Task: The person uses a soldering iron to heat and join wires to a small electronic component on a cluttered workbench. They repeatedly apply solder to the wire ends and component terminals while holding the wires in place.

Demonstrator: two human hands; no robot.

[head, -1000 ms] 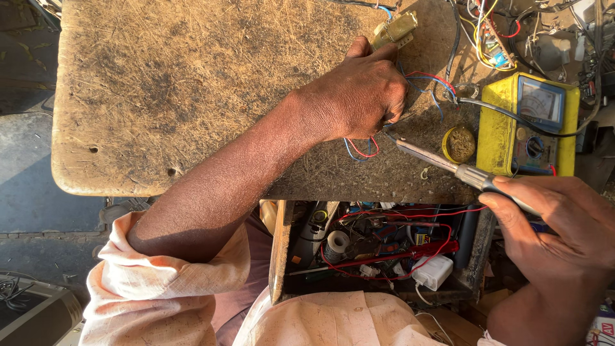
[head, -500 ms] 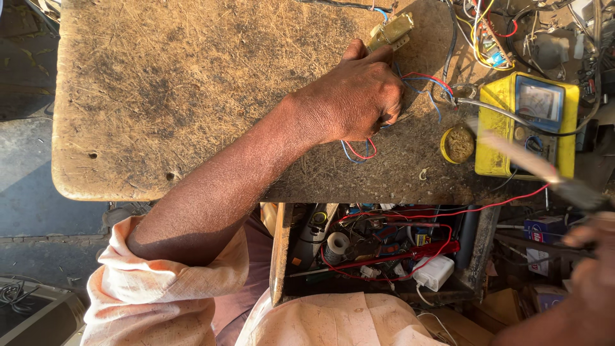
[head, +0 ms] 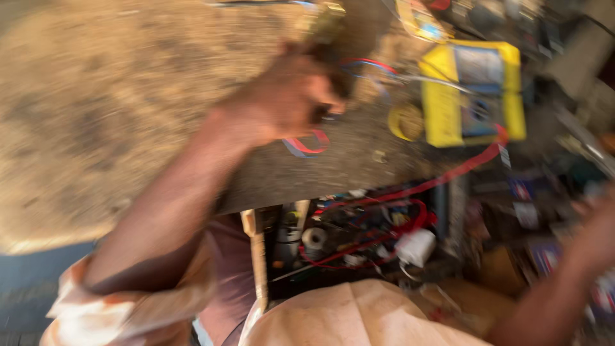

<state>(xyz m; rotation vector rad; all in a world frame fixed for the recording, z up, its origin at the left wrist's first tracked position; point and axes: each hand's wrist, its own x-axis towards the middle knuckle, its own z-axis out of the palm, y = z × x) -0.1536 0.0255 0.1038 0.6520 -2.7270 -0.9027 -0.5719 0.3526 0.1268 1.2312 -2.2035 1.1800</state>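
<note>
workbench stock, blurred view from above

nearest: pale cloth over the person's lap [head: 359,314] at the bottom edge, and a rolled light sleeve [head: 109,307] at lower left.

under-bench shelf [head: 359,237]: an open recess below the table edge, packed with parts. a small white roll [head: 314,238], a white plug-like block [head: 415,247] and loops of red wire [head: 410,221] lie tangled there, apparently kept within reach of the seat.

right hand [head: 599,234]: at the right edge, low, beside the shelf clutter. too smeared to tell whether it is clenched, released or grasping anything.

table [head: 109,109]: worn, rough brown top, bare over most of its left part.

left hand [head: 285,99]: forearm stretched across the table, fingers curled closed over a bundle of thin red and blue wires [head: 307,144], which loop out below the palm and again above it toward the meter. the hand seems to pin them flat to the top to keep them from shifting.

small pale part [head: 323,19]: just beyond the knuckles, at the table's far edge; kind unclear.

yellow meter [head: 474,90]: lies flat on the right of the table, screen up, a red lead [head: 474,160] running from it down to the shelf. a round yellow tin [head: 407,122] sits just beside its left side.
</note>
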